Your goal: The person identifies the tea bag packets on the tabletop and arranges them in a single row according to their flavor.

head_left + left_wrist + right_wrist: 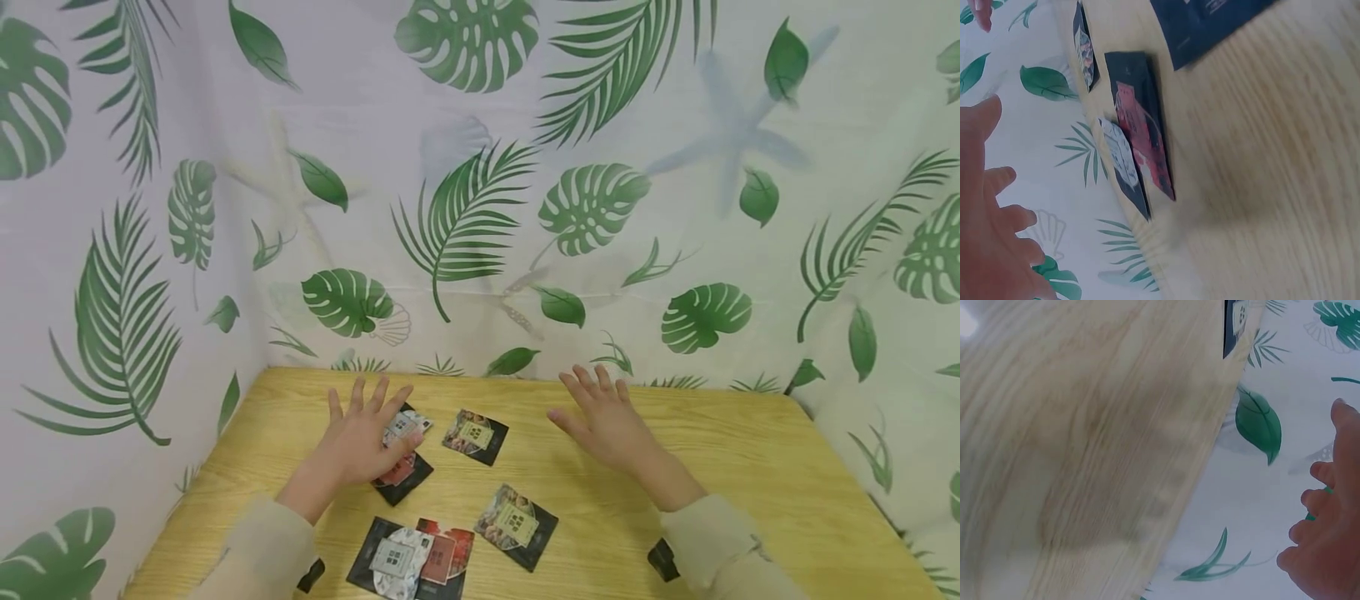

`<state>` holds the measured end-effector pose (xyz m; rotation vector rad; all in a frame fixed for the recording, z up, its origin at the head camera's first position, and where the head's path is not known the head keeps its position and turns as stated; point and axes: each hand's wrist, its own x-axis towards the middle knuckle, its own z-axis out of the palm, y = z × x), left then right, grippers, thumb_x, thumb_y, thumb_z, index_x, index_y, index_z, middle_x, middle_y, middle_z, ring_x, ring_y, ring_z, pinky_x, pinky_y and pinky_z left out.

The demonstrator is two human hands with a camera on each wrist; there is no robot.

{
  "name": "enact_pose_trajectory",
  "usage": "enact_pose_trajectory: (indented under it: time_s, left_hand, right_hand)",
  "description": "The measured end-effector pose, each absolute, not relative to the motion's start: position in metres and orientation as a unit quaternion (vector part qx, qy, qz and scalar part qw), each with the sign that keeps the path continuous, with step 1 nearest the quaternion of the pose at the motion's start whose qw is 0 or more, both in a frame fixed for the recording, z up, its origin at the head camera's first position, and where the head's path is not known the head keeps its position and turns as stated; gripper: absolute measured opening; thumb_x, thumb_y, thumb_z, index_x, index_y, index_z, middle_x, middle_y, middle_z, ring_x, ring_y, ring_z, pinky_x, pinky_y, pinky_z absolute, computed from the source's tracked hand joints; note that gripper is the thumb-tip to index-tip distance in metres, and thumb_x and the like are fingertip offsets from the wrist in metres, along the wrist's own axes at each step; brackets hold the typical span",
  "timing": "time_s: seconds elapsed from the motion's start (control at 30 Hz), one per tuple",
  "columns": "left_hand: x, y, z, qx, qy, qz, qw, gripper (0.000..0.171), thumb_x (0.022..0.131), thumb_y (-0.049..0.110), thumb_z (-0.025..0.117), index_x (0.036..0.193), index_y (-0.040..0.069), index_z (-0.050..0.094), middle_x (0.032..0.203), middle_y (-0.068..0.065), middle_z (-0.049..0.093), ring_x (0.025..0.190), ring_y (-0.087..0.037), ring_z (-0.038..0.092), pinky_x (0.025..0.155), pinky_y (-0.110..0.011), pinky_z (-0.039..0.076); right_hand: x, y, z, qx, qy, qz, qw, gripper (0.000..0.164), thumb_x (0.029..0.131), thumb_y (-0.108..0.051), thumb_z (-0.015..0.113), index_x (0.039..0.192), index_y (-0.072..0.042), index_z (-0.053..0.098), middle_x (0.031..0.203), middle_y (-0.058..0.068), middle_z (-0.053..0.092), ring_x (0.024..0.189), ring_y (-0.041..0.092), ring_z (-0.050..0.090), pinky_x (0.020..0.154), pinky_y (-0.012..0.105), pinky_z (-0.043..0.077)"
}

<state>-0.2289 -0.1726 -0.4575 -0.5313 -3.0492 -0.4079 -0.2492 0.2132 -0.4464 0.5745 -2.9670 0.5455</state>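
Observation:
My left hand (362,437) spreads its fingers over two flat black packets at the left. One, with a white-grey print (401,423), is partly hidden by the hand; the other, a red-printed packet (402,478), lies just below it. In the left wrist view the hand (997,219) hovers apart from the red-printed packet (1138,128) and the white-printed packet (1122,159), which overlap. To the right, my right hand (609,425) is held over bare wood with fingers spread, holding nothing. Between the hands lies a yellow-labelled packet (476,436).
Nearer me lie another yellow-labelled packet (517,527) and a white-printed packet (392,560) overlapping a red-printed packet (448,562). The wooden table (735,467) meets leaf-patterned cloth walls (480,350) at the back and sides.

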Motion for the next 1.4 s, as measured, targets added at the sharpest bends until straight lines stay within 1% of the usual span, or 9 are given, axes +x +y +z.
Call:
enact_pose_trajectory:
  time_s: [0.1,0.23,0.37,0.47,0.57,0.83,1.07,1.2,1.4]
  left_hand:
    - [-0.226,-0.168,-0.460,-0.176,-0.975,-0.135,0.000,0.078,0.105,0.064,0.049,0.169,0.024,0.027,0.174,-0.024,0.019,0.159,-0.058,0.007,0.117,-0.086,0.000]
    - [-0.221,-0.162,-0.464,-0.181,-0.971,-0.157,-0.018,0.077,0.106,0.062,0.050,0.170,0.026,0.026,0.174,-0.024,0.018,0.159,-0.058,0.004,0.117,-0.085,-0.003]
    - [-0.217,-0.156,-0.469,-0.184,-0.969,-0.165,-0.028,0.078,0.105,0.065,0.048,0.169,0.028,0.027,0.174,-0.024,0.019,0.160,-0.056,0.004,0.119,-0.084,-0.003]
    - [-0.215,-0.150,-0.475,-0.190,-0.969,-0.158,-0.027,0.078,0.104,0.069,0.045,0.169,0.029,0.027,0.174,-0.023,0.022,0.160,-0.056,0.008,0.119,-0.084,0.002]
    - [-0.213,-0.143,-0.480,-0.198,-0.967,-0.156,-0.030,0.077,0.105,0.068,0.045,0.169,0.029,0.028,0.173,-0.023,0.023,0.160,-0.056,0.011,0.119,-0.084,0.006]
    - [-0.201,-0.124,-0.495,-0.223,-0.957,-0.174,-0.066,0.075,0.106,0.064,0.048,0.168,0.026,0.031,0.174,-0.022,0.023,0.159,-0.057,0.013,0.120,-0.083,0.009]
    - [-0.187,-0.109,-0.503,-0.258,-0.945,-0.178,-0.097,0.074,0.105,0.067,0.045,0.168,0.031,0.031,0.174,-0.018,0.024,0.160,-0.053,0.015,0.121,-0.082,0.010]
    - [-0.178,-0.102,-0.505,-0.283,-0.939,-0.165,-0.101,0.071,0.105,0.068,0.044,0.167,0.034,0.034,0.173,-0.015,0.030,0.159,-0.052,0.021,0.120,-0.081,0.015]
    - [-0.167,-0.092,-0.503,-0.316,-0.928,-0.162,-0.115,0.069,0.105,0.067,0.046,0.166,0.038,0.035,0.170,-0.012,0.037,0.157,-0.051,0.027,0.118,-0.081,0.023]
  right_hand:
    - [-0.250,0.205,-0.452,0.198,-0.964,0.173,0.037,0.074,0.109,-0.050,0.053,0.165,-0.007,0.035,0.171,0.024,0.028,0.160,0.054,0.012,0.124,0.076,0.009]
    - [-0.253,0.192,-0.460,0.218,-0.960,0.170,0.040,0.070,0.109,-0.045,0.055,0.164,-0.006,0.037,0.170,0.025,0.031,0.159,0.055,0.016,0.124,0.076,0.013]
    - [-0.256,0.179,-0.467,0.238,-0.955,0.170,0.040,0.065,0.109,-0.040,0.057,0.162,-0.005,0.041,0.167,0.027,0.035,0.156,0.057,0.021,0.123,0.077,0.017]
    - [-0.258,0.169,-0.473,0.244,-0.954,0.173,0.032,0.063,0.109,-0.037,0.058,0.161,-0.004,0.042,0.167,0.028,0.036,0.156,0.057,0.022,0.123,0.076,0.018]
    - [-0.259,0.161,-0.478,0.251,-0.952,0.173,0.025,0.062,0.109,-0.035,0.059,0.161,-0.005,0.043,0.166,0.028,0.037,0.155,0.058,0.024,0.122,0.077,0.020]
    - [-0.263,0.147,-0.486,0.257,-0.947,0.193,-0.001,0.059,0.108,-0.032,0.060,0.159,-0.005,0.046,0.166,0.028,0.038,0.156,0.058,0.023,0.123,0.076,0.019]
    - [-0.265,0.140,-0.493,0.271,-0.942,0.198,-0.015,0.056,0.108,-0.030,0.061,0.158,-0.006,0.049,0.165,0.027,0.040,0.155,0.059,0.025,0.122,0.077,0.020]
    - [-0.265,0.134,-0.495,0.277,-0.939,0.203,-0.024,0.055,0.108,-0.030,0.061,0.157,-0.007,0.050,0.165,0.026,0.041,0.155,0.059,0.026,0.122,0.077,0.021]
    - [-0.271,0.127,-0.498,0.282,-0.939,0.195,-0.039,0.054,0.109,-0.033,0.058,0.158,-0.012,0.050,0.166,0.023,0.041,0.156,0.057,0.025,0.123,0.075,0.022]
